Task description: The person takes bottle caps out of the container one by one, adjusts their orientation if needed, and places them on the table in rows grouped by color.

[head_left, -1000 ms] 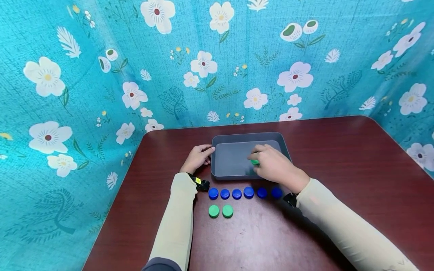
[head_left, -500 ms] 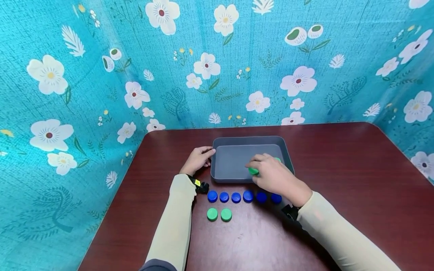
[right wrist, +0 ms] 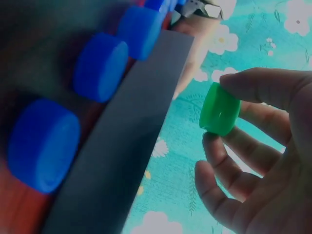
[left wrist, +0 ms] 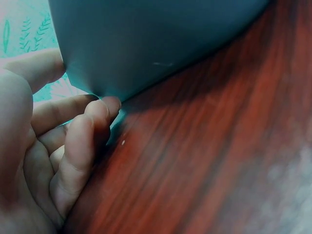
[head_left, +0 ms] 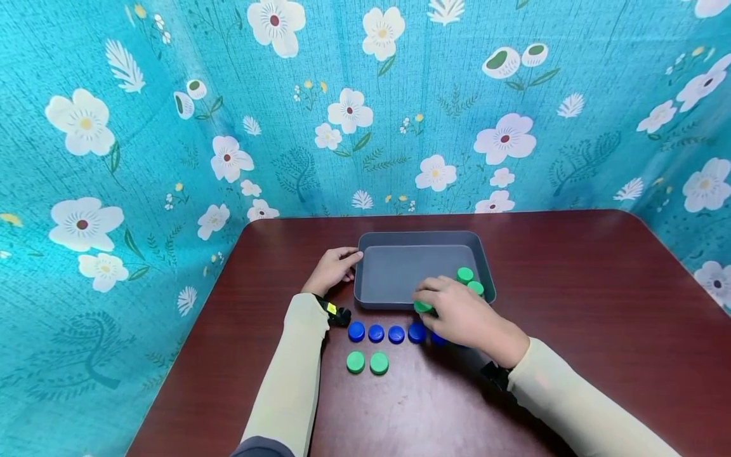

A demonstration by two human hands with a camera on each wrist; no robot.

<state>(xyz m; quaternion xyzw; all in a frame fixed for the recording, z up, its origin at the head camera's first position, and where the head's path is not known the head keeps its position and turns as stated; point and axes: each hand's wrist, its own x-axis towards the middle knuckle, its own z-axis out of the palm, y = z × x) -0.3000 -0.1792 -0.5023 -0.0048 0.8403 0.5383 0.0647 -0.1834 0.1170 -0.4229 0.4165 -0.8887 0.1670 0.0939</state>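
Observation:
My right hand point(head_left: 459, 314) pinches a green bottle cap point(right wrist: 220, 109) between thumb and fingers, above the front edge of the grey tray point(head_left: 394, 273). Two more green bottle caps point(head_left: 465, 275) lie inside the tray at its right end. At the tray's left side my left hand point(head_left: 332, 271) holds it, thumb at the rim; in the left wrist view its fingers point(left wrist: 80, 141) curl against the lower edge of the tray wall point(left wrist: 146, 44). A row of blue bottle caps point(head_left: 396, 334) lies in front of the tray, its right end partly hidden by my right hand.
Two green bottle caps point(head_left: 367, 363) sit side by side on the dark red wooden table point(head_left: 571, 279), nearer to me than the blue row. Behind the table's far edge hangs a blue flowered cloth point(head_left: 320, 76).
My right hand has moved toward me with the green cap, from over the tray's inside to its front edge. Two green caps in the tray have come into view. My left hand stays put.

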